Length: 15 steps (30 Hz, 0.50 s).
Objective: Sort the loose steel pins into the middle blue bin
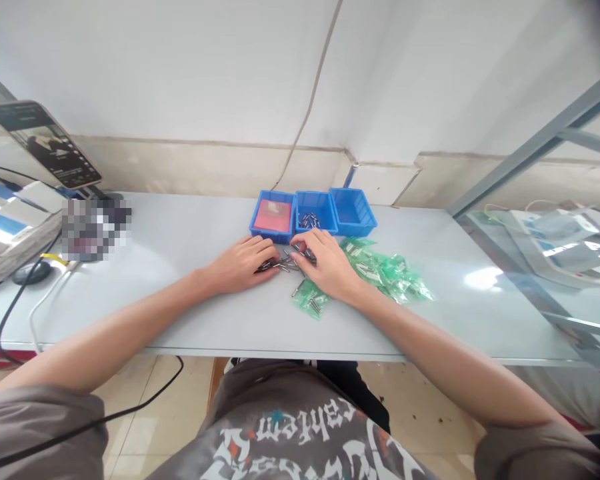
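Observation:
Small metal pins [286,264] lie in a loose heap on the grey table between my two hands. My left hand [245,263] rests on the tabletop, its fingers curled around pins at the heap's left side. From the right, my right hand [326,264] curves over more pins, which show between its thumb and forefinger. Just below the right hand lies a small green plastic bag [310,300] with several pins in or on it. Behind the hands, the middle blue bin [325,200] holds a layer of similar pins. The undersides of both hands are hidden.
Left of the middle bin, a blue bin [273,235] contains a pink-red block; another blue bin [355,212] stands to the right. Green plastic bags [393,273] pile up beside my right forearm. A phone [45,143] on a stand, cables and a mouse [33,273] occupy the left end.

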Tool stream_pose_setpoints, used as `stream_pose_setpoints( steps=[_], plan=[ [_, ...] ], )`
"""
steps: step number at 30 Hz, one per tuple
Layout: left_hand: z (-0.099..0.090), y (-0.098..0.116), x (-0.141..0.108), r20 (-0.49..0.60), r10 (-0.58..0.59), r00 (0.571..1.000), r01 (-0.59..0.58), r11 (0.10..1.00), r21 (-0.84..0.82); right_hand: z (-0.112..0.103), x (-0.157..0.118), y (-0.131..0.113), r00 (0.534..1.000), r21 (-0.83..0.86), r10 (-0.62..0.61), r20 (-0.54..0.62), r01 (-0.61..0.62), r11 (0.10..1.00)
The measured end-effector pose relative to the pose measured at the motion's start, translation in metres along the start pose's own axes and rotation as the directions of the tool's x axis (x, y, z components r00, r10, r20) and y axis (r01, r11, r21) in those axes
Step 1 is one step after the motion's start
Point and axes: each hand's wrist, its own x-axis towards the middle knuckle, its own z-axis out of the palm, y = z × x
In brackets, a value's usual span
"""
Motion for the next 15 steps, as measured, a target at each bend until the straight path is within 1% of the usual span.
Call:
stream_pose_setpoints(
  steps=[1,3,4,5,6,7,8,9,10,11,12,15],
  plan=[
    [0.000,0.000,0.000,-0.004,-0.001,1.000,0.001,1.000,0.002,-0.004,-0.002,-0.007,1.000,0.014,-0.024,-0.004,0.024,1.000],
    [0.000,0.001,-0.001,-0.009,-0.004,1.000,0.004,1.000,0.007,-0.011,-0.010,-0.031,0.995,0.043,-0.099,0.004,0.099,0.994],
    [0.000,0.001,-0.001,-0.009,-0.004,1.000,0.004,1.000,0.003,-0.014,-0.018,-0.047,0.984,0.106,-0.175,0.036,0.171,0.980],
    [0.000,0.001,-0.001,-0.008,-0.004,1.000,0.004,1.000,-0.001,-0.014,-0.028,-0.064,0.951,0.179,-0.289,0.110,0.267,0.947],
    [-0.001,0.001,-0.001,-0.007,-0.001,1.000,0.001,1.000,0.001,-0.012,-0.040,-0.081,0.895,0.237,-0.388,0.221,0.337,0.911],
    [-0.001,0.002,-0.001,0.003,0.000,1.000,0.000,1.000,-0.004,-0.006,-0.054,-0.096,0.837,0.276,-0.449,0.314,0.372,0.886],
    [-0.002,0.002,0.000,0.009,-0.003,1.000,0.003,1.000,-0.007,0.002,-0.067,-0.108,0.780,0.301,-0.498,0.378,0.406,0.863],
    [-0.003,0.002,0.000,0.005,-0.008,1.000,0.008,1.000,-0.008,0.014,-0.080,-0.115,0.719,0.327,-0.562,0.410,0.459,0.826],
    [-0.003,0.003,0.000,0.000,-0.008,1.000,0.008,1.000,-0.007,0.028,-0.092,-0.119,0.697,0.329,-0.583,0.418,0.482,0.812],
    [-0.003,0.003,0.000,0.000,-0.008,1.000,0.008,1.000,-0.007,0.043,-0.102,-0.118,0.694,0.347,-0.569,0.441,0.453,0.821],
    [-0.003,0.003,0.000,-0.005,-0.008,1.000,0.008,1.000,-0.010,0.058,-0.111,-0.113,0.698,0.370,-0.533,0.479,0.390,0.843],
    [-0.003,0.003,0.000,-0.005,-0.022,1.000,0.022,0.999,-0.024,0.099,-0.128,-0.088,0.708,0.436,-0.429,0.561,0.188,0.880]
  ],
)
